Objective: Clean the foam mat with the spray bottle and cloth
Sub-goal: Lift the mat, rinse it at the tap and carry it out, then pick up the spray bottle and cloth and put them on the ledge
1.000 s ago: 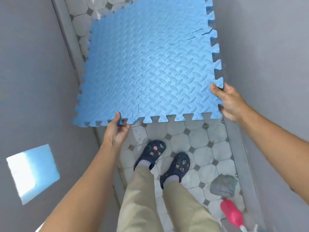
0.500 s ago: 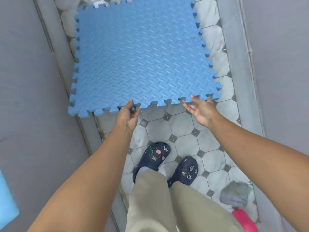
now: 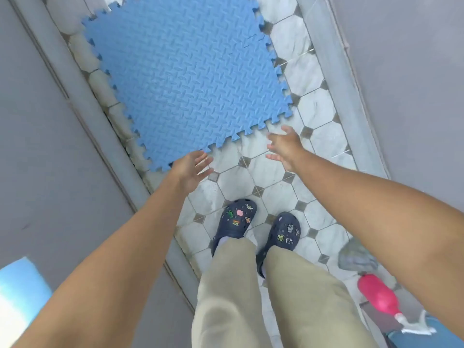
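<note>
A person is standing on a tiled floor [image 3: 311, 106] between grey walls, both bare arms reaching forward and down. The blue foam mat [image 3: 185, 79] is lying on the tiles just ahead of the hands, its jigsaw edge facing them. The left hand [image 3: 192, 169] is hanging at the mat's nearest corner with fingers spread and holding nothing; whether it is touching the foam cannot be told. The right hand [image 3: 286, 146] is hovering just short of the same edge, also spread wide and gripping nothing. Well behind the right hand, a crumpled grey cloth [image 3: 355, 257] is lying partly hidden by the forearm, and the pink spray bottle [image 3: 378, 295] is lying on its side just beside it. Dark clogs [image 3: 236, 222] are showing below the hands.
</note>
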